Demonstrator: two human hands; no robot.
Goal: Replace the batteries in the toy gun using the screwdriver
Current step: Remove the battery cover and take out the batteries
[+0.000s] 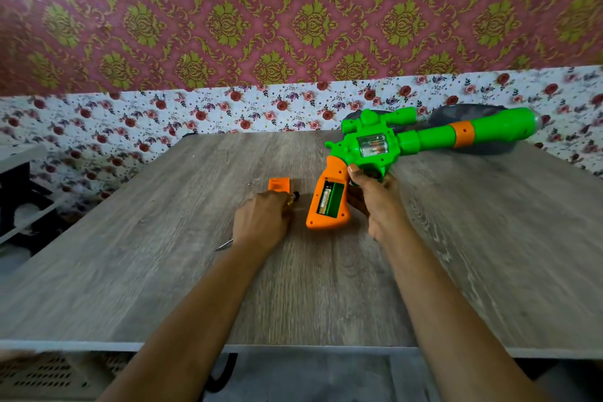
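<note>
The green and orange toy gun (pixel 421 135) is tilted up over the wooden table (pixel 163 271), barrel to the right. My right hand (pixel 375 202) grips it beside the trigger. The battery compartment (pixel 330 200) in the orange grip is uncovered, with one battery (pixel 324 198) in the left slot and the right slot bare. The orange cover (pixel 279 184) lies on the table to the left. My left hand (pixel 261 220) rests palm down, closed over the screwdriver (pixel 292 197). Its amber, black-capped end pokes out past my fingers, and a thin metal shaft shows by my wrist.
A floral cloth (pixel 130 127) runs along the back of the table under patterned wallpaper. A dark grey bag (pixel 483 148) lies behind the gun's barrel. A black and white rack (pixel 23 192) stands off the table's left side. A perforated basket (pixel 42 375) sits below the front edge.
</note>
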